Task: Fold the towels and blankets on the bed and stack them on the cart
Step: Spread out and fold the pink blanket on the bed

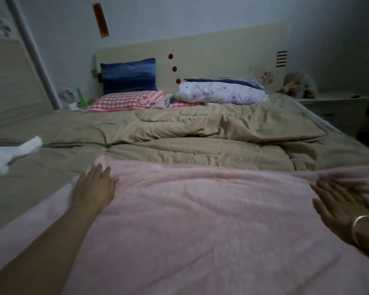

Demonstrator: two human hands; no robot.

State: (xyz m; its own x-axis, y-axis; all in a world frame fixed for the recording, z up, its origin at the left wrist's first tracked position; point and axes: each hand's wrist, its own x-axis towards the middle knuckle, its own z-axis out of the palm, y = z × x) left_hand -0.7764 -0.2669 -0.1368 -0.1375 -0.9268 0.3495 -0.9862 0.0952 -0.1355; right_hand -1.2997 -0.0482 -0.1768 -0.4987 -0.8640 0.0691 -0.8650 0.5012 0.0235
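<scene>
Two bare hands rested flat on one pale pink fleecy blanket (200,226), which lay spread across the near end of the bed (326,124), over a rumpled tan quilted cover (200,133).

Left hand (95,188) at the blanket's 10 o'clock corner: palm down, fingers straight and close together, pressing the pile, gripping nothing.

Right hand (337,201) at the 3 o'clock edge: fingers straight and slightly spread, lying on the fleece just beside a raised fold of the same blanket, nothing clasped. Thin gold bangle (363,227) on that wrist.

Hands well apart, the blanket's width between them.

Crumpled white cloth (6,156) at 9 o'clock on the tan cover, apart from the pink blanket.

At 12 o'clock, against a flat cream headboard (222,50): dark blue velvety pillow (128,75) standing upright behind a red-and-white checked pillow (124,102). At 1 o'clock, a folded white floral-print quilt (219,92). Pale bedside cabinet (337,111) at 2 o'clock, too dim for detail.
</scene>
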